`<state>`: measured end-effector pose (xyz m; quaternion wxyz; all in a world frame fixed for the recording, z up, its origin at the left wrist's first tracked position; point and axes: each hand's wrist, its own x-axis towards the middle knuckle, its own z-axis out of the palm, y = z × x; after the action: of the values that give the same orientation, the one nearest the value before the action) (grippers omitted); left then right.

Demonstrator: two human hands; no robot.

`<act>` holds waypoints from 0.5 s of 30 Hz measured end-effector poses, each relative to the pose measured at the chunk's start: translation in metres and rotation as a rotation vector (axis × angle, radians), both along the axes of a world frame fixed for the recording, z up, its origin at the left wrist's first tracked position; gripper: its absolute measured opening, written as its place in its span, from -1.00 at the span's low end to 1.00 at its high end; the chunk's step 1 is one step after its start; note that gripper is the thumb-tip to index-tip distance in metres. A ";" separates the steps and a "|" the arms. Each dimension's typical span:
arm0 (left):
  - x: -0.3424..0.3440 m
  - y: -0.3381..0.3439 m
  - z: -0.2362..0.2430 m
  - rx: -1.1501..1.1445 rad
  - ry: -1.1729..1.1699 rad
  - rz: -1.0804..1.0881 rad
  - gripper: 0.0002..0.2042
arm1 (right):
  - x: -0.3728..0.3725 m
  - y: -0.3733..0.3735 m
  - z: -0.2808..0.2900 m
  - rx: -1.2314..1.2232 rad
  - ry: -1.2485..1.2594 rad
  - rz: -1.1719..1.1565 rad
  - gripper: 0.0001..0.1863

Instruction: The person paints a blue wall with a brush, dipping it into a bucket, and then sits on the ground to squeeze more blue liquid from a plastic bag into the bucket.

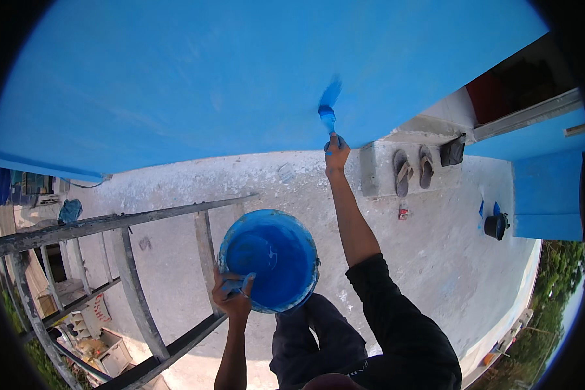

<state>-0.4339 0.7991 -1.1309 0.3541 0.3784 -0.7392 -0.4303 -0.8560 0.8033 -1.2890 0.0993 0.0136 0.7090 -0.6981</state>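
My right hand [337, 155] is closed round the handle of a paintbrush [327, 118], held out ahead of me. Its bristles touch the light blue wall [195, 78], where a darker wet streak of paint [331, 91] runs up from them. At the lower middle, my left hand [233, 292] grips the near left rim of a paint bucket [303, 235], fingers over the edge. Blue paint [266, 260] lies inside the bucket, and its rim is smeared with paint. The bucket is just in front of my legs.
A paint-marked ladder [133, 286] stands on the left, close to the bucket. Sandals [402, 172] and a dark bag-like item [453, 151] rest on a concrete step [368, 169]. Farther right, a small black bucket [496, 226] sits on the grey floor [422, 260]. Crates and clutter [110, 351] lie lower left.
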 end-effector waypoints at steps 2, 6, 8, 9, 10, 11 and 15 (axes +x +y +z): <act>0.000 0.000 -0.002 -0.029 0.012 0.003 -0.79 | 0.010 -0.009 0.043 -0.077 0.038 0.017 -0.63; -0.002 0.001 -0.009 -0.058 0.014 -0.029 -0.79 | 0.030 -0.012 0.118 -0.236 0.167 0.007 -0.61; -0.002 0.004 -0.009 -0.031 0.015 -0.032 -0.79 | 0.034 -0.013 0.122 -0.286 0.224 0.019 -0.61; -0.003 0.005 -0.008 -0.018 0.019 -0.035 -0.79 | 0.032 -0.011 0.119 -0.294 0.240 0.026 -0.62; -0.004 0.006 -0.007 -0.004 0.016 -0.019 -0.80 | 0.029 -0.010 0.114 -0.307 0.257 0.033 -0.62; -0.004 0.008 -0.005 0.009 0.011 0.001 -0.81 | 0.026 -0.011 0.101 -0.295 0.228 0.038 -0.62; -0.006 0.009 -0.002 0.067 0.052 0.046 -0.81 | 0.013 -0.008 0.007 -0.194 0.113 -0.009 -0.66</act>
<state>-0.4403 0.8085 -1.1326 0.3703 0.3957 -0.7058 -0.4563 -0.8426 0.7951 -1.2818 0.0570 -0.0321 0.6426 -0.7634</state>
